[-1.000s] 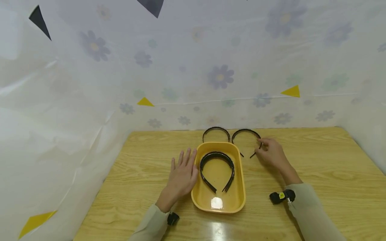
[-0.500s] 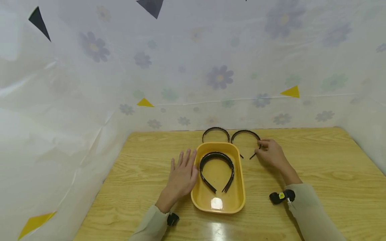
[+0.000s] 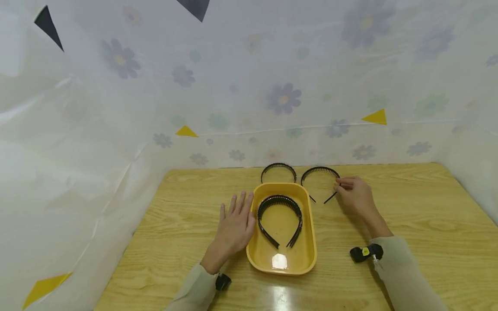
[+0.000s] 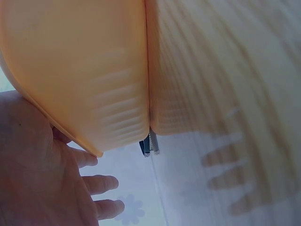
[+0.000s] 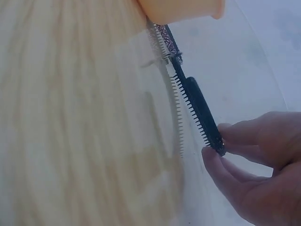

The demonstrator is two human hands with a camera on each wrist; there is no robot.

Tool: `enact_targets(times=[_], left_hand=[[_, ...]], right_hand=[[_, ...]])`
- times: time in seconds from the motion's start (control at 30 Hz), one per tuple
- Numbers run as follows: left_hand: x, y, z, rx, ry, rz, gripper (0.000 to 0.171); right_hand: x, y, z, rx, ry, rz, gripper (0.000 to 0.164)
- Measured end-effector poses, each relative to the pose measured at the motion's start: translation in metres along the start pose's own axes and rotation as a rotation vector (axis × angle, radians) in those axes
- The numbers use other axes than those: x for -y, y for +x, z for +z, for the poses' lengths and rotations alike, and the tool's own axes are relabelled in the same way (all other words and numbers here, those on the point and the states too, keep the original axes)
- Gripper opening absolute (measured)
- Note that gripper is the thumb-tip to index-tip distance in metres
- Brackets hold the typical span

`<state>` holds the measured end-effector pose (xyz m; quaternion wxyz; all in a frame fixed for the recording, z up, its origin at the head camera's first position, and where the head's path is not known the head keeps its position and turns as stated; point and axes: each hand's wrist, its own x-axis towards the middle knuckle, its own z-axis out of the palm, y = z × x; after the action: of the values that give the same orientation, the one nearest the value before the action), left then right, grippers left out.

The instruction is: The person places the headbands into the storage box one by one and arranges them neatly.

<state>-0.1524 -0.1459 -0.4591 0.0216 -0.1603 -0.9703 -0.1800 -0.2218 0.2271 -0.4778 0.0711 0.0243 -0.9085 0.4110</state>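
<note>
One black headband reaches leftward from the right hand, and we see that hand's thumb and fingers pinching its right side. Its arc lies away from the person and its two tips point back; we cannot tell whether it touches the table. In the right wrist view we make out its row of small teeth. Left of it, farther out than both hands, we find a second headband, its near part hidden by the yellow tray. The tray stands between the hands, and in it we see stacked dark headbands, too close together to count. The left hand touches the tray's left side, its fingers straight and spread. Under everything we see a wood-grain table; beyond the hands rises a flowered sheet.
</note>
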Motion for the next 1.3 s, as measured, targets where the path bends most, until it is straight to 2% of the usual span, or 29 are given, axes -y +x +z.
enact_targets(times=[0.17,0.5,0.8,1.1,1.3], left_hand=[[0.0002,0.0003,0.0002,-0.002,-0.002,0.001,0.057],[0.0018,0.0000,-0.0001,-0.006,-0.008,0.010,0.058],[0.0023,-0.0007,-0.0011,-0.012,0.002,0.006,0.057],[0.0038,-0.0012,-0.0026,-0.016,-0.004,0.006,0.057],[0.0044,-0.0006,-0.0028,-0.015,0.006,0.004,0.057]], right_hand=[[0.0011,-0.0005,-0.0022,-0.006,0.009,-0.019,0.038],[0.0015,0.0038,-0.0032,0.051,-0.022,-0.016,0.041],[0.0035,-0.0013,-0.0053,0.000,0.021,-0.028,0.039],[0.0043,-0.0006,-0.0073,-0.007,-0.022,-0.074,0.041],[0.0049,0.0014,-0.0071,-0.008,-0.040,-0.068,0.039]])
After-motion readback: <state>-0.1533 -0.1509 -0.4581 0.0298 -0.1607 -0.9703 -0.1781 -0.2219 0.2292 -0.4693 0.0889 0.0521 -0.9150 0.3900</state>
